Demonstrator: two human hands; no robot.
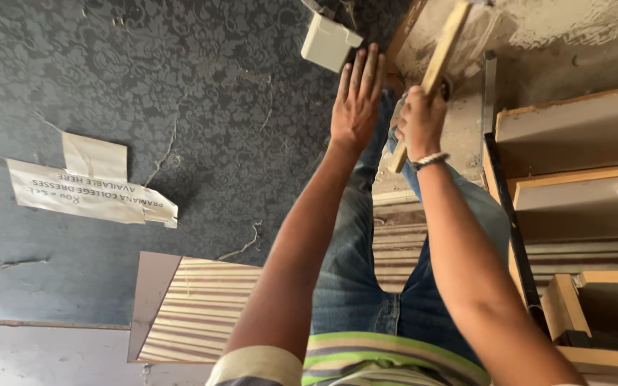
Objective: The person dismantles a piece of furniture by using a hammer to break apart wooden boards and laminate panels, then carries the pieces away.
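Head view, only one. My right hand (420,123) has its fingers wrapped tight around a wooden strip (434,71), gripped near the low end, with a short stub poking out below my fist. Its long axis runs diagonal, from my wrist up and right toward the dusty floor (559,43) at frame top. Looks stiff, light, rough-sawn, unlikely to slip; the grip near one end leaves most of the length unsupported, so a hold closer to the middle would probably steady it. My left hand (355,100) is flat, fingers spread and straight, holding nothing, just beside the strip and below a white box (328,43). Jeans (355,250) below. Wooden drawers (581,171) right, striped board (198,307) lower left, paper notice (91,189) on the dark patterned surface (180,86).
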